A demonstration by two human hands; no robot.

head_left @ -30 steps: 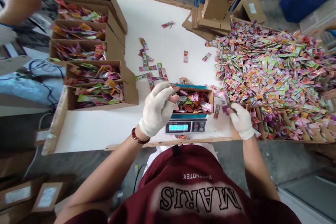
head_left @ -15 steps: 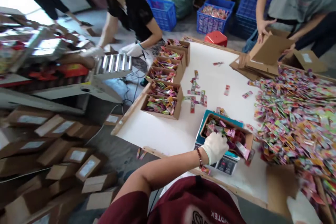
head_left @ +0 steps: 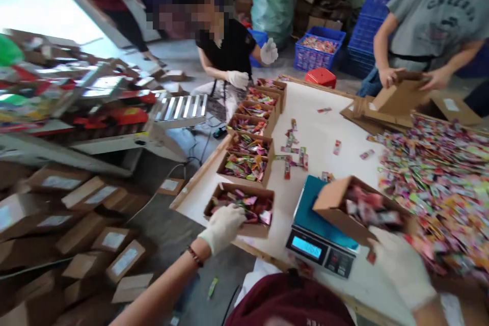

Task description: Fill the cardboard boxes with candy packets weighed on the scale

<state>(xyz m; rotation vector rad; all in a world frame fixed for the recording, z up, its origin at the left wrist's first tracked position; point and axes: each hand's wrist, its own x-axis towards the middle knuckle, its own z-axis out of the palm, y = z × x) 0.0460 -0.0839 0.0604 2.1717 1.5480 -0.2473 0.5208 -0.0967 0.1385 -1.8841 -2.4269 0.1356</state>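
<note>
My left hand (head_left: 224,228), in a white glove, is closed on the near left side of a filled cardboard box (head_left: 260,230) at the table's front left. Small wrapped packets fill this box. To the right, my gloved right hand (head_left: 401,262), blurred, grips the near side of a second cardboard box (head_left: 328,202). That box is tilted, its left end raised over the scale, with packets (head_left: 369,204) inside. Beneath it is the digital scale (head_left: 305,214) with a teal platform and a lit display (head_left: 306,248).
Filled boxes (head_left: 248,168) line the table's left edge. A large heap of packets (head_left: 451,178) covers the right side. Loose packets (head_left: 292,160) lie mid-table. A co-worker in grey (head_left: 435,20) handles a carton; another in black (head_left: 225,46) stands near the roller conveyor (head_left: 183,107).
My left hand has moved left with the box that was on the scale, now on the table. My right hand has brought another box to the scale from the right.
</note>
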